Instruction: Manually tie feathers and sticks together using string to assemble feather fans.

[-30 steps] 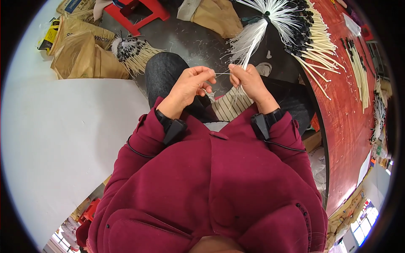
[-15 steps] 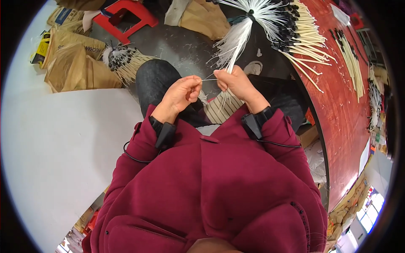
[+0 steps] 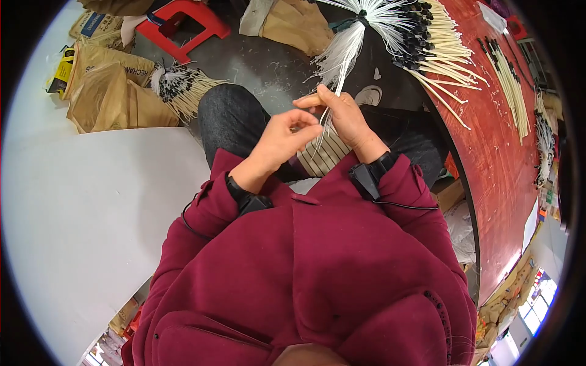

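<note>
My right hand (image 3: 349, 122) is closed around a gathered strand of thin white wires (image 3: 343, 74). Their loose ends hang out below the fingers. The strand runs up to a large wire bundle (image 3: 381, 24), cinched by a dark tie (image 3: 362, 18), with black parts and cream-coloured sticks fanning over the red table. My left hand (image 3: 284, 137) is close beside the right one, over the lap. Its thumb and fingers are curled together near the wire ends; what they pinch, if anything, is too small to make out.
The red table (image 3: 488, 183) curves along the right, with cream sticks (image 3: 510, 91) on it. A white board (image 3: 91, 213) fills the left. Beyond it stand brown paper sacks (image 3: 110, 100), another stick bundle (image 3: 183, 85) and a red stool (image 3: 210, 21).
My left hand has moved right and turned toward my right hand. The thin strand stretched between both hands no longer shows. My right fingers have extended leftward, still around the wires.
</note>
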Demonstrator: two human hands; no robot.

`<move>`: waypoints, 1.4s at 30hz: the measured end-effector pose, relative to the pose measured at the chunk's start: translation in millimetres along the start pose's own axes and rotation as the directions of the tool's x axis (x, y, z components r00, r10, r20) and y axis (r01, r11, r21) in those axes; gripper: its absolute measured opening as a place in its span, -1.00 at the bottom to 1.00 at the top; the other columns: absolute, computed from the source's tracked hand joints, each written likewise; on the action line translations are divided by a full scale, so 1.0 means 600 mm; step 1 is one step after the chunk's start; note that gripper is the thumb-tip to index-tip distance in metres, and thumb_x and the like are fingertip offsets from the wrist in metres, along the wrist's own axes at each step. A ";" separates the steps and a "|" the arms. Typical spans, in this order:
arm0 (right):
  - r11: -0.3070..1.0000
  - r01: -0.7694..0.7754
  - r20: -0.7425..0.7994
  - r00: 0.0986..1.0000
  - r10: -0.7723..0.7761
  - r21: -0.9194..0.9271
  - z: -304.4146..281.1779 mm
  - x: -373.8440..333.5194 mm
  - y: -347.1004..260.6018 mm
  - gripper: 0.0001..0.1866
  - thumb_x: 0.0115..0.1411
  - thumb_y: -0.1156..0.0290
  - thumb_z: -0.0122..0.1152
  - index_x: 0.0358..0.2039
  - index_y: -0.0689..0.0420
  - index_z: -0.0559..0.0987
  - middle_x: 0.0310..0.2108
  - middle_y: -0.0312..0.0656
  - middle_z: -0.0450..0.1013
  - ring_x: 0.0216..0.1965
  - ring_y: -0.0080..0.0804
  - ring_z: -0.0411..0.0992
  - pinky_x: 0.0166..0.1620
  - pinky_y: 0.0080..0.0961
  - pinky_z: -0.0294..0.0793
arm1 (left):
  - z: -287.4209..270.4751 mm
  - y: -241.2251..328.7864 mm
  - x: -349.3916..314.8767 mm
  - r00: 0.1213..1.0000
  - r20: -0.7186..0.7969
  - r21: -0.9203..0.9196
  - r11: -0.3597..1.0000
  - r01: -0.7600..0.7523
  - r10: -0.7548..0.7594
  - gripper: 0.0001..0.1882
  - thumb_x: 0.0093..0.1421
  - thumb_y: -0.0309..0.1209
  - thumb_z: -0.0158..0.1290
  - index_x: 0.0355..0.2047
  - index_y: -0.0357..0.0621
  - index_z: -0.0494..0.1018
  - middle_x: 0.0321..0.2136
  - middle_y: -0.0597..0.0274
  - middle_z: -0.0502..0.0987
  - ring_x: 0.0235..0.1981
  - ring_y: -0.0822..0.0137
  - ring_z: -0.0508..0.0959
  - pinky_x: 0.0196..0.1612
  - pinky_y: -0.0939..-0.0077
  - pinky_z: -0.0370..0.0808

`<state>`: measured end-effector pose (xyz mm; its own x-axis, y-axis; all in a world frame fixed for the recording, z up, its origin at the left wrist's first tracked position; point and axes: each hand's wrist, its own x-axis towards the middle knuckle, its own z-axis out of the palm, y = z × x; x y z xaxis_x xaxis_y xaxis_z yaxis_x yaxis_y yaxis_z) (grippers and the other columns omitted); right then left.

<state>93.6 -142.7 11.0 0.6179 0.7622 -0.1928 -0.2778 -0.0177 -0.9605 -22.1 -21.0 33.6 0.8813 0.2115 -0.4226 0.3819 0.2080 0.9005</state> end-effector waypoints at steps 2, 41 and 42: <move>0.997 -0.053 0.011 0.999 0.052 0.058 -0.002 -0.004 0.000 -0.45 0.33 0.11 -0.21 -0.33 0.33 0.62 -0.42 -0.12 0.55 -0.41 -0.51 0.40 -0.19 -0.55 0.38 | 0.018 0.003 0.003 0.995 0.040 0.091 0.992 -0.091 0.087 -0.85 0.17 -0.37 0.07 -0.38 -0.22 0.47 -0.49 0.32 0.50 -0.65 0.60 0.39 -0.66 0.75 0.26; 0.997 -0.076 -0.084 0.993 0.078 0.028 -0.003 0.001 0.032 -0.44 0.32 0.13 -0.13 -0.81 0.10 0.32 -0.79 -0.34 0.22 -0.68 -0.60 0.16 -0.54 -0.62 0.13 | -0.020 -0.007 0.067 0.632 -0.070 0.619 0.530 -0.579 0.772 -0.92 0.10 -0.45 0.07 -0.44 -0.15 0.54 -0.46 0.20 0.56 -0.55 0.29 0.53 -0.55 0.52 0.40; 0.997 -0.072 -0.073 0.995 0.074 0.024 -0.003 0.002 0.027 -0.44 0.32 0.13 -0.13 -0.82 0.09 0.31 -0.79 -0.34 0.21 -0.68 -0.59 0.16 -0.53 -0.62 0.12 | -0.024 -0.005 0.062 0.629 -0.069 0.622 0.526 -0.579 0.774 -0.92 0.10 -0.45 0.07 -0.44 -0.15 0.54 -0.46 0.20 0.56 -0.55 0.29 0.53 -0.55 0.52 0.40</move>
<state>91.2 -143.0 -5.2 0.6477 0.7095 -0.2776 -0.3397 -0.0571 -0.9388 5.4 0.0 13.6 0.8310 0.3600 0.4241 -0.1362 -0.6075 0.7826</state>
